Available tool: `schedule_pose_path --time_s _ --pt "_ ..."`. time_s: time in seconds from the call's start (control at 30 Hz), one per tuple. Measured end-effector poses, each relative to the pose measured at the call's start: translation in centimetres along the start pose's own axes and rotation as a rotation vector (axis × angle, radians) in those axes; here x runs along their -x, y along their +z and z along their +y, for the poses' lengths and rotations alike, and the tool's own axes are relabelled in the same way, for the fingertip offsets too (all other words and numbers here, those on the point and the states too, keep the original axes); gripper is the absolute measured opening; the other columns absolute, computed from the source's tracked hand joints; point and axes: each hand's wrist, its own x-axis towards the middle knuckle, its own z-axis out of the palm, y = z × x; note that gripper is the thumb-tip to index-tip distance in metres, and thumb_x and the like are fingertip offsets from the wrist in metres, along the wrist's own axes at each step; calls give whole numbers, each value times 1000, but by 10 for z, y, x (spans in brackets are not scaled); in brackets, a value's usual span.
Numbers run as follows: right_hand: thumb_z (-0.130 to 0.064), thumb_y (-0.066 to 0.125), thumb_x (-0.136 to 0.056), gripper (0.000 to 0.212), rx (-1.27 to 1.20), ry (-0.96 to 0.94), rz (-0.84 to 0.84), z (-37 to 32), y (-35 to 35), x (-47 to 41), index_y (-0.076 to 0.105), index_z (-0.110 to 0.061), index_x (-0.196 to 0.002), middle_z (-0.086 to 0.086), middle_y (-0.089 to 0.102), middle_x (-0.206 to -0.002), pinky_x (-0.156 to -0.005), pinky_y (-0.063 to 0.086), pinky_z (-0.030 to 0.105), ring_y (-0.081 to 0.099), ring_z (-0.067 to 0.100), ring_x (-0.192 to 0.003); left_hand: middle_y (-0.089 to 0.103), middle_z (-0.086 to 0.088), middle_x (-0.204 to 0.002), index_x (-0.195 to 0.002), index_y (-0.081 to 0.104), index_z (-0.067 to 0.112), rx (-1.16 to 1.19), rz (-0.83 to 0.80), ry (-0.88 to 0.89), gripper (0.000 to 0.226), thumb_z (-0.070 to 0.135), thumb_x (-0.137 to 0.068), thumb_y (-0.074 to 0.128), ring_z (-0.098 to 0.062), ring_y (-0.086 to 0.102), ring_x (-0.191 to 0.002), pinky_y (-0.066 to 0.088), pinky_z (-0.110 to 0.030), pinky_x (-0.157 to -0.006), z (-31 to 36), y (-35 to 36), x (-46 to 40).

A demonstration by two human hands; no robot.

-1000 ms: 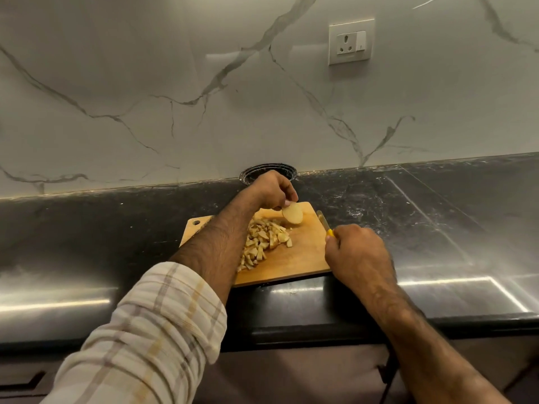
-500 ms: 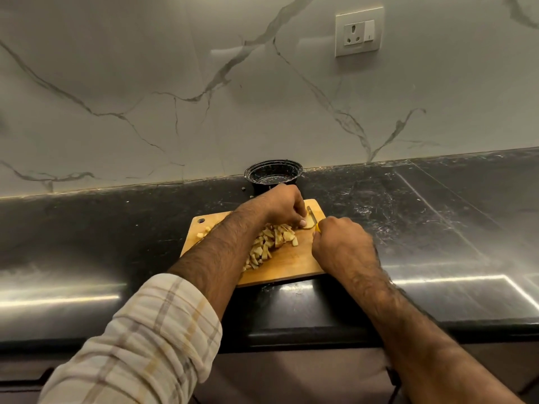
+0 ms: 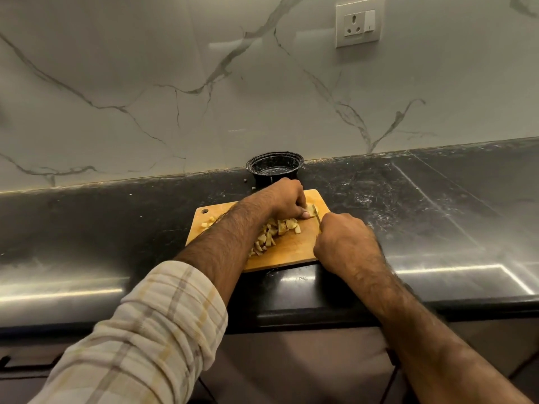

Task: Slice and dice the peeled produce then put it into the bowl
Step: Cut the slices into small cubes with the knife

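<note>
My left hand (image 3: pixel 287 201) curls over the last uncut piece of peeled produce (image 3: pixel 311 212), pinning it against the far right corner of the wooden cutting board (image 3: pixel 291 249); only a pale sliver of it shows past my thumb. My right hand (image 3: pixel 344 240) is closed in a fist around the knife (image 3: pixel 317 215), of which only a short stretch shows, meeting the piece just beside my left thumb.

The piece looks firm and pale yellow, probably a potato, with wet cut faces that I judge will be slick. It is small and light, so it could skid or roll under the edge; I would hold it from above with fingertips tucked back, flat face down on the board.

The diced pieces (image 3: pixel 274 233) lie in a loose heap along the middle of the board, partly under my left forearm, with a few strays near the hanging hole at the far left corner. They are irregular chunks, light and easily scattered, best scooped together rather than picked singly.

The black bowl (image 3: pixel 274 167) stands just beyond the board against the marble wall, round, glossy, and holding no pieces that I can see. The dark surface (image 3: pixel 423 205) is polished and reflective.
</note>
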Motion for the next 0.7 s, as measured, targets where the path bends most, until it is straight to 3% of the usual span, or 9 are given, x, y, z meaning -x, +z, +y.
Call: schedule_pose_path --time_s 0.2,0.37,0.47,0.57,0.7 --pt "-25 53 -99 19 -33 18 78 3 0 10 63 -17 -112 5 59 -100 -77 56 40 60 24 -93 69 -2 -124 -119 77 14 17 21 -17 25 25 -96 76 -13 62 -108 57 -32 -98 0 1 4" --pt "-24 51 -101 22 -22 14 108 -9 9 -12 65 -15 -114 8 59 -98 -68 48 37 55 24 -86 69 0 -121 -117 78 15 31 30 -28 22 21 -96 76 -11 62 -105 57 -31 -96 -4 2 2" --pt "-23 51 -99 22 -19 7 126 -14 11 -24 66 -15 -112 9 63 -103 -70 48 36 52 24 -84 72 0 -115 -116 78 16 23 20 -26 22 22 -96 76 -12 65 -102 59 -34 -95 -5 4 0" --pt "-23 54 -98 19 -12 -3 109 -14 9 -26 65 -16 -111 3 51 -91 -74 49 37 52 23 -86 73 -1 -113 -115 78 15 13 32 -32 20 22 -96 76 -13 66 -101 59 -33 -94 -4 7 -1" --pt "-24 57 -98 18 -27 11 46 -9 7 -10 64 -16 -113 2 49 -93 -73 47 36 52 24 -87 73 -1 -117 -115 78 18 18 50 -45 21 23 -94 78 -15 65 -106 59 -37 -97 -3 9 0"
